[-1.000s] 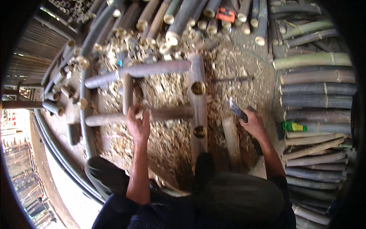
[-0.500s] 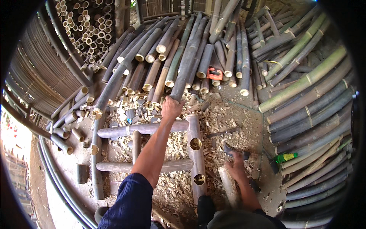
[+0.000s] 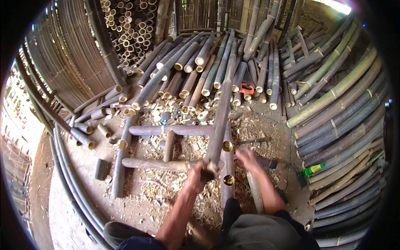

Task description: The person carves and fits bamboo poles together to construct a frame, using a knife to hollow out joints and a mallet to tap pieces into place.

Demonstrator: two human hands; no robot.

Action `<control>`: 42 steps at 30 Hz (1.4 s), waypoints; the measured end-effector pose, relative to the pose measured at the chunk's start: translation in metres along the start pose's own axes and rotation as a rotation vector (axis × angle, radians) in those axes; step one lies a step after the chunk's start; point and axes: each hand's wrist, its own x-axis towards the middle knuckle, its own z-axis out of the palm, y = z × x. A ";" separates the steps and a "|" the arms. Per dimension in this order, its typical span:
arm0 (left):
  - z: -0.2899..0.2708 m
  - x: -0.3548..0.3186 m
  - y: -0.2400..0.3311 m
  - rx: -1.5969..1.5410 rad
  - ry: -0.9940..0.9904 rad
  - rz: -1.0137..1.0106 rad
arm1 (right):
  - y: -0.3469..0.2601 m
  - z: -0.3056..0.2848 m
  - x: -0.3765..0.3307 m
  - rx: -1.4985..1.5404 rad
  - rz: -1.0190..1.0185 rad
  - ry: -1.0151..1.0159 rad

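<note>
My left hand [image 3: 194, 178] grips the near end of a long dark bamboo pole [image 3: 221, 121], which slants up and away toward the pile at the back. The pole crosses over a bamboo frame lying on the floor. Two crosspieces join the frame's left post [image 3: 121, 166] and right post [image 3: 227, 160], with a short upright [image 3: 168, 146] between them. Round holes show in the right post. Blurred by motion, my right hand [image 3: 247, 160] is just right of that post, its fingers unclear. Beside it lies a dark tool [image 3: 266, 162], partly hidden by the hand.
Bamboo poles [image 3: 196, 79] are piled at the back, with an orange-handled saw [image 3: 247, 88] among them. More poles [image 3: 333, 108] line the right side, near a green bottle [image 3: 313, 169]. Wood chips [image 3: 166, 183] cover the floor. A short dark bamboo piece [image 3: 101, 169] lies at left.
My left hand has drawn the pole from the pile back toward me, over the frame. My right hand has moved up and left, away from the dark tool. The view has shifted.
</note>
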 end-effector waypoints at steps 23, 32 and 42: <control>-0.004 -0.247 -0.099 1.001 0.058 -0.108 | 0.006 0.067 0.042 0.907 0.250 -0.122; 0.020 -0.223 -0.110 1.083 0.216 -0.071 | -0.026 0.036 0.044 0.832 0.176 -0.045; 0.022 -0.049 -0.129 1.528 0.083 0.315 | -0.132 -0.095 0.026 0.642 -0.523 0.173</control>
